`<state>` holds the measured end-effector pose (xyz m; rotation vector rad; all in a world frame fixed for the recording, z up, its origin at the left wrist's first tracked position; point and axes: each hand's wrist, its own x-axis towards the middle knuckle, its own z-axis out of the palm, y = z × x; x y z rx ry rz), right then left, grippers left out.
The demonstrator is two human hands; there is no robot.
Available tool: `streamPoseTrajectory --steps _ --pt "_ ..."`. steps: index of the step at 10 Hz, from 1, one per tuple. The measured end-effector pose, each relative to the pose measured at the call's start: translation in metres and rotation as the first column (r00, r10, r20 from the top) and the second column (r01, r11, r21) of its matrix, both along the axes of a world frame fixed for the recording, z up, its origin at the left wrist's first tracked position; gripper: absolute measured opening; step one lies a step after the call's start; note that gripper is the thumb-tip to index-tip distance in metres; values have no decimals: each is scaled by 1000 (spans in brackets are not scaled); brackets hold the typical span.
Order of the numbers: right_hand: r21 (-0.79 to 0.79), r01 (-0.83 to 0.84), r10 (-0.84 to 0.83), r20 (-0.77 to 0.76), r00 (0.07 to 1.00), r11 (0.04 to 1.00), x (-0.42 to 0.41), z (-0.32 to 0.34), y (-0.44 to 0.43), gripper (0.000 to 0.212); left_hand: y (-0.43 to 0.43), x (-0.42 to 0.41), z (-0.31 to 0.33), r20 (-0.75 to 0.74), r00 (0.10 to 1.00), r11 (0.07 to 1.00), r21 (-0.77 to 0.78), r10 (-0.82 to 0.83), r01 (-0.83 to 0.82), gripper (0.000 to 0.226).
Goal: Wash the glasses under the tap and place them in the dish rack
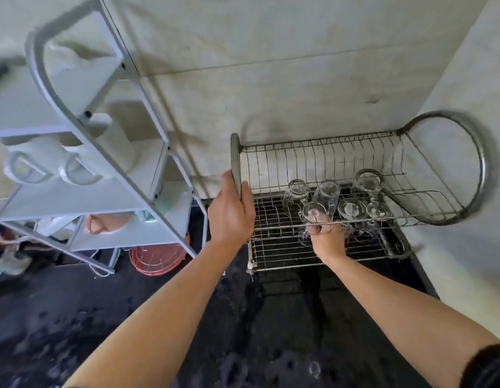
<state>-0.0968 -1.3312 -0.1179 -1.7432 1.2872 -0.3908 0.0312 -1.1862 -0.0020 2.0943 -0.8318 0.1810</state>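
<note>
The wire rack stands on the dark, wet counter, in its far right corner where two pale walls meet. The left hand grips the hoop at the rack's left end, thumb on one side and fingers wrapped over the other. The right hand reaches to the rack's front rail, fingers curled round a clear glass whose base faces up; the glass sits just inside the rail at the front edge. Five more glasses stand in the rack's tray right of centre, close together, bases up. A white shelf at the counter's left edge carries white mugs and, lower down, a pink bowl. A red basket lies under it.
</note>
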Motion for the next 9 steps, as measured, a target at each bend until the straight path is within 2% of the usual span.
streamPoseTrajectory --steps 1,4,5,6,7,8,9 --pt "-10 -56 56 22 998 998 2 -7 1 25 -1 -1 -2 -10 1000 1000 -15 15 -15 23" --pt "-67 -69 68 -4 998 995 0 -22 1 31 0 -2 -5 -48 999 999 -37 -2 0 23" --pt "-22 -107 104 -96 990 994 1 -21 -3 33 0 0 -7 -38 999 1000 -27 -9 8 22" --pt "-44 -163 145 -274 951 986 -3 -23 -7 42 0 1 -8 -47 999 1000 -16 -19 18 18" --pt "-108 -224 177 -332 926 969 -18 -10 -1 45 2 0 -6 -69 997 1000 -7 -21 21 7" --pt "-90 -345 268 -460 846 934 -41 -4 2 44 3 -1 -4 -88 995 999 -10 -35 34 6" --pt "-4 -463 371 -594 714 886 -59 6 3 42 5 -2 -2 -135 990 999 -1 -41 41 7"
